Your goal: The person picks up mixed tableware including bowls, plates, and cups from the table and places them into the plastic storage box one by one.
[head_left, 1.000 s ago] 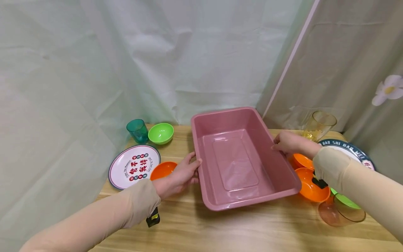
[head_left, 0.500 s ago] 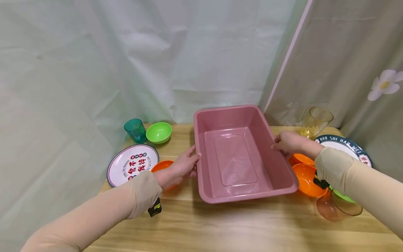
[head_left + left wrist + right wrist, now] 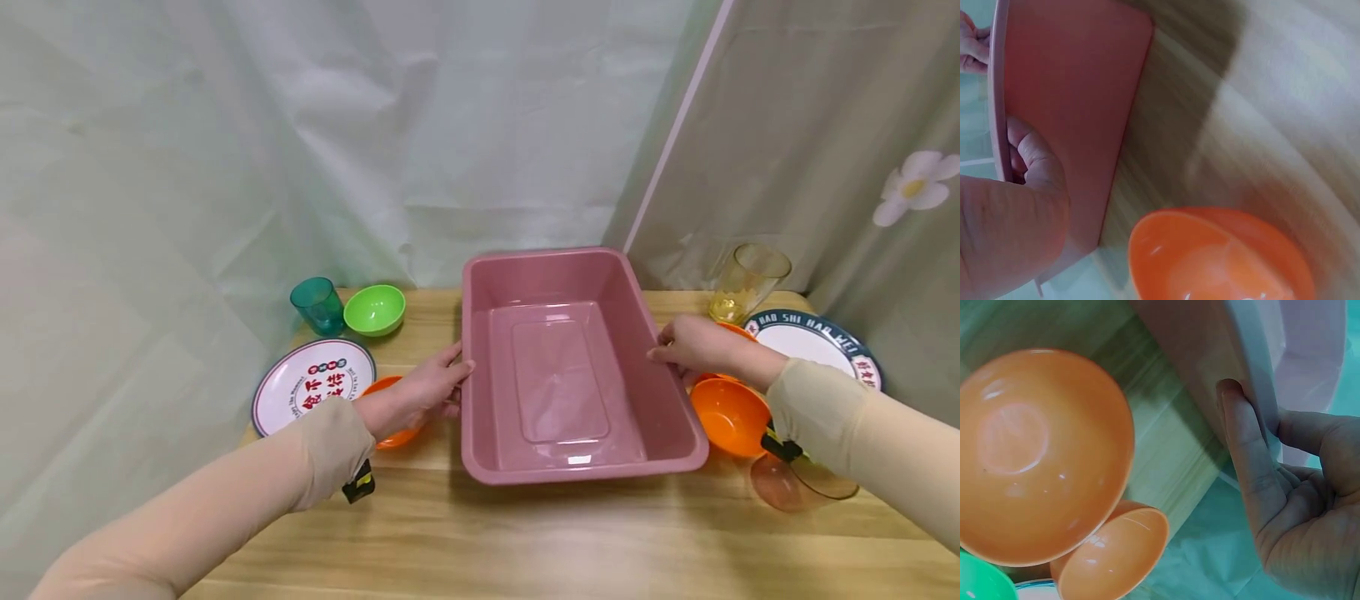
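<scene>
A pink plastic basin [image 3: 558,379] stands in the middle of the head view with nothing in it. My left hand [image 3: 423,390] holds its left rim; in the left wrist view, fingers [image 3: 1032,150] curl against the wall below the rim. On the opposite side, my right hand [image 3: 697,346] pinches the right rim, one finger [image 3: 1244,434] outside and the thumb over the edge. Beside the left hand sits an orange bowl [image 3: 397,438], partly hidden by it. Close to the right wrist is another orange bowl [image 3: 727,417], with a second one [image 3: 1116,556] touching it.
On the left are a white plate [image 3: 285,392], a teal cup [image 3: 318,308] and a green bowl [image 3: 375,310]. To the right are a clear yellowish glass [image 3: 750,279], a dark-rimmed plate [image 3: 795,342] and a pinkish glass [image 3: 787,483]. Curtains [image 3: 517,150] hang behind the wooden table [image 3: 450,542].
The basin has turned slightly and now sits squarer to the table, its front left corner shifted left. Both hands keep their hold on the rims. The head view has shifted a little.
</scene>
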{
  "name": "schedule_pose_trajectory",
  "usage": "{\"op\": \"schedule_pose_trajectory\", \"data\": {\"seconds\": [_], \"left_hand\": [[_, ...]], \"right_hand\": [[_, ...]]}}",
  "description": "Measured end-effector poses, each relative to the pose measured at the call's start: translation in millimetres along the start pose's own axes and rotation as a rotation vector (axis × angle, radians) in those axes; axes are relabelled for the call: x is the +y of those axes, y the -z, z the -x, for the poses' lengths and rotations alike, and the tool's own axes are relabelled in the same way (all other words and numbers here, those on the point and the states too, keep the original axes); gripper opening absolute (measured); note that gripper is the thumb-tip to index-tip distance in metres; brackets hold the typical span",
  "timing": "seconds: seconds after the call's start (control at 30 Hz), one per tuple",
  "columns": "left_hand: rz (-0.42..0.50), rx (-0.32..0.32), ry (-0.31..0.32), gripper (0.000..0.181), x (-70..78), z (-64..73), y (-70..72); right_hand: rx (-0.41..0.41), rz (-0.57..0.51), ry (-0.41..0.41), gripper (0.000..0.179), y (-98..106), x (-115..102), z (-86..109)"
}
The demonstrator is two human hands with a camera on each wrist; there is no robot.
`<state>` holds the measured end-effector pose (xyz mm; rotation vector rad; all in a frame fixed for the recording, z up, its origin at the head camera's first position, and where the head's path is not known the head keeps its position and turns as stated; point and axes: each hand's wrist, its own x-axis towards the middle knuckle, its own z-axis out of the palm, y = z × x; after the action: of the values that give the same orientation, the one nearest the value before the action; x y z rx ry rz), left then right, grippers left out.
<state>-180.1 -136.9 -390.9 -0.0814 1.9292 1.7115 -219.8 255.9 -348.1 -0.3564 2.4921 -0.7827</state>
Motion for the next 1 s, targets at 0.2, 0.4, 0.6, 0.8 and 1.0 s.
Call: {"op": "schedule_pose_trajectory", "data": {"seconds": [0.2,0.4,0.6,0.8,1.0], "left_hand": [[-0.038,-0.023,-0.013,0.054,3.4,-7.3,1.4],[-0.052,-0.015,-0.004,0.054,7.6,-14.3,2.3],[-0.059,-0.026,0.001,0.054,13.8,-21.1,4.5],[-0.056,-0.051,0.007,0.054,15.7,-29.3,7.2],[-0.031,-0.056,0.01,0.054,17.4,-32.0,7.4]], "right_hand": [[-0.009,-0.02,-0.031,0.026,-3,4,5.7],[-0.028,-0.072,-0.055,0.028,-2,2,7.3],[-0.029,-0.099,-0.072,0.03,1,2,6.0],[-0.027,-0.123,-0.088,0.031,3,4,2.6],[-0.016,-0.113,-0.087,0.032,5,7,-0.7]]}}
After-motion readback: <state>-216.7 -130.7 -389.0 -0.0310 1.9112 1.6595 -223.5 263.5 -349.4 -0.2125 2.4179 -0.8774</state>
